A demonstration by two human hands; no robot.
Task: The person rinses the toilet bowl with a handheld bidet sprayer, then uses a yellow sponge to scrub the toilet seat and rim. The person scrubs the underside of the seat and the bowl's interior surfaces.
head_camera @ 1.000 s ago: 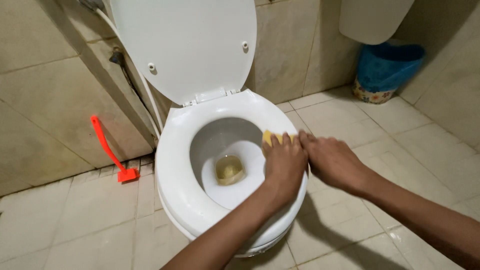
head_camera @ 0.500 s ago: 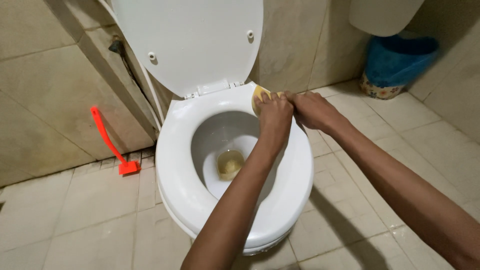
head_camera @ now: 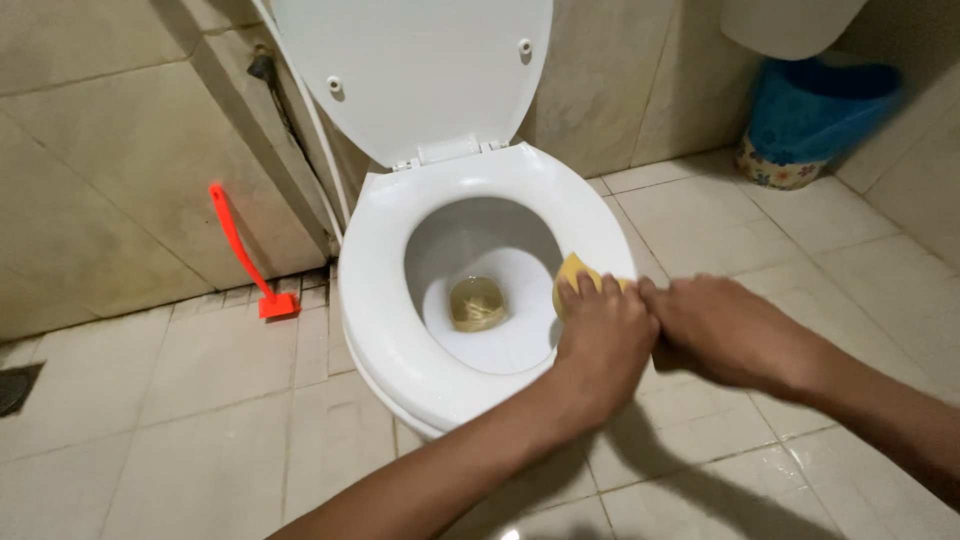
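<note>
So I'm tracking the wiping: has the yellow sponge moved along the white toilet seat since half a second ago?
Yes. The yellow sponge, under the left hand, has slid from near the hinge down the white toilet seat's right side, toward the front.

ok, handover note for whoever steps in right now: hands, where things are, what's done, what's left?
Left hand: pressed on a yellow sponge at the right side of the toilet seat, fingers over it.
Right hand: beside the left, touching it at the seat's right edge; whether it holds anything cannot be told.
Lid is up. Bowl holds yellowish water.
Red-handled brush leans on the wall at left, untouched. Blue bin in the far corner.
Done: which parts are wiped cannot be told.
Left: probably the rest of the seat; the bowl looks uncleaned.
</note>
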